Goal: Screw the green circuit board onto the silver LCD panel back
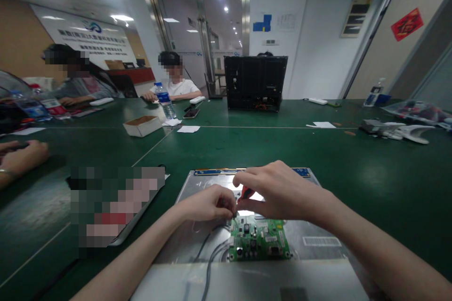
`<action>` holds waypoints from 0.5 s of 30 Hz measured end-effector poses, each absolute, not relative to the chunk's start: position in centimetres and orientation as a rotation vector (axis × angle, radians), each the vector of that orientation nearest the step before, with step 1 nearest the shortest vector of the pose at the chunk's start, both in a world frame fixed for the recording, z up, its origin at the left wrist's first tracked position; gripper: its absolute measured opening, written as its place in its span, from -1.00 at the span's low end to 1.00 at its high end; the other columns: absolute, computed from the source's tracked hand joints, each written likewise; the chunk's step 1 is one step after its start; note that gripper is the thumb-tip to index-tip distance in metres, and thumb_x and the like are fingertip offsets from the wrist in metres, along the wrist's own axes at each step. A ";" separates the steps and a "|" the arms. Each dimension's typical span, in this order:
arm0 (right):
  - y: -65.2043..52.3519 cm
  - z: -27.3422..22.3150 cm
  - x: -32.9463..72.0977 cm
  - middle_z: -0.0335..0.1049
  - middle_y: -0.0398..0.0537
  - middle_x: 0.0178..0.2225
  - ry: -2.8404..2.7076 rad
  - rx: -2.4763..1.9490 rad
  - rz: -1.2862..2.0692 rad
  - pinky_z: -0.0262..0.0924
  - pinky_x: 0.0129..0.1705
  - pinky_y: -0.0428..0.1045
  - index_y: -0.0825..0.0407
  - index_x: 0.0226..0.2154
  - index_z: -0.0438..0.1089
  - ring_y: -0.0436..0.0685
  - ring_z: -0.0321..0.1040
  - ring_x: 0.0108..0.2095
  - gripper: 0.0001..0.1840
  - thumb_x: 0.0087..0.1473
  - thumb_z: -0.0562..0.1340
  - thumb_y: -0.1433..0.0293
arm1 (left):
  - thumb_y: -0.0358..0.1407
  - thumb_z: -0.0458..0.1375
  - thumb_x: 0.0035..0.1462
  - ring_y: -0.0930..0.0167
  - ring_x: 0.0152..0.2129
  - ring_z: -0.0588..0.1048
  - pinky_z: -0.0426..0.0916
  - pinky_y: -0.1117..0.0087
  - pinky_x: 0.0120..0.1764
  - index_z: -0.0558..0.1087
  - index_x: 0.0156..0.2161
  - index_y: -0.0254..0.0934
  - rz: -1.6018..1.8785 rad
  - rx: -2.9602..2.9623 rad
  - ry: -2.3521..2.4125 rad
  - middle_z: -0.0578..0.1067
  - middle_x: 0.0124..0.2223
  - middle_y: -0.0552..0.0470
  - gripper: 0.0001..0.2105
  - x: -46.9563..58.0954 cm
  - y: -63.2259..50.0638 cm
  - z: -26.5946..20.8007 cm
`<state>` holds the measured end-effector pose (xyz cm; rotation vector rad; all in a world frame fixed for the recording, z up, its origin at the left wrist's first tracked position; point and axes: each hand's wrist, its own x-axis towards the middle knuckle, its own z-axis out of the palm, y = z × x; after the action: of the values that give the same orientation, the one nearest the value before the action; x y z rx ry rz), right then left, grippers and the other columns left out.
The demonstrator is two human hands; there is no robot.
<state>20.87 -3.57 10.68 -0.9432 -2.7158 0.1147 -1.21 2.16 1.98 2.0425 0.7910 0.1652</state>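
Observation:
A green circuit board (259, 240) lies on the metal back of a flat display panel (318, 242), with dark cables (211, 263) running from its left side. My right hand (278, 190) is closed around a screwdriver (247, 193) with a red and black handle, pointing down at the board's upper left corner. There my left hand (213, 202) pinches with thumb and forefinger, right beside the screwdriver's lower end. What sits between those left fingertips is too small to make out. A blue strip board (215, 172) runs along the panel's far edge.
A screen with a blurred picture (120, 211) lies left of the panel. Farther off are a white box (141, 126), a water bottle (164, 101), a phone (191, 113) and a black monitor housing (256, 83). Another person's hand (28, 157) is at far left; people sit across the table.

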 end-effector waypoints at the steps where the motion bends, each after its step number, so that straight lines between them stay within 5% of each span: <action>1: -3.7 10.8 20.9 0.49 -0.08 -0.22 -2.715 -0.922 0.130 -0.15 -0.48 -0.05 0.04 -0.20 0.33 0.01 0.33 -0.39 -0.84 0.16 0.25 0.35 | -0.35 0.21 -0.04 0.44 -0.53 0.34 0.19 0.47 -0.45 0.50 -0.43 -0.30 0.165 2.043 0.795 0.41 -0.51 0.13 -0.95 -1.2 2.2 1.9; 7: -4.2 11.3 20.7 0.45 -0.04 -0.22 -2.751 -0.896 0.180 -0.13 -0.49 -0.05 0.07 -0.16 0.30 0.01 0.28 -0.40 -0.83 0.14 0.17 0.47 | -0.34 0.20 -0.03 0.43 -0.51 0.38 0.25 0.47 -0.43 0.53 -0.36 -0.30 0.142 2.014 0.793 0.46 -0.45 0.10 -0.90 -1.4 2.5 1.4; 15: -3.3 10.5 20.8 0.48 -0.14 -0.39 -2.729 -0.927 0.037 -0.22 -0.50 -0.05 0.03 -0.32 0.35 0.00 0.30 -0.46 -0.87 0.20 0.27 0.32 | -0.32 0.22 -0.02 0.44 -0.52 0.36 0.23 0.46 -0.43 0.50 -0.43 -0.30 0.160 2.072 0.790 0.43 -0.49 0.11 -0.92 -1.3 2.2 1.8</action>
<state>20.75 -3.33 10.50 -0.9271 -2.7286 0.0365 -1.31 2.24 1.80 2.0719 0.7901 0.1602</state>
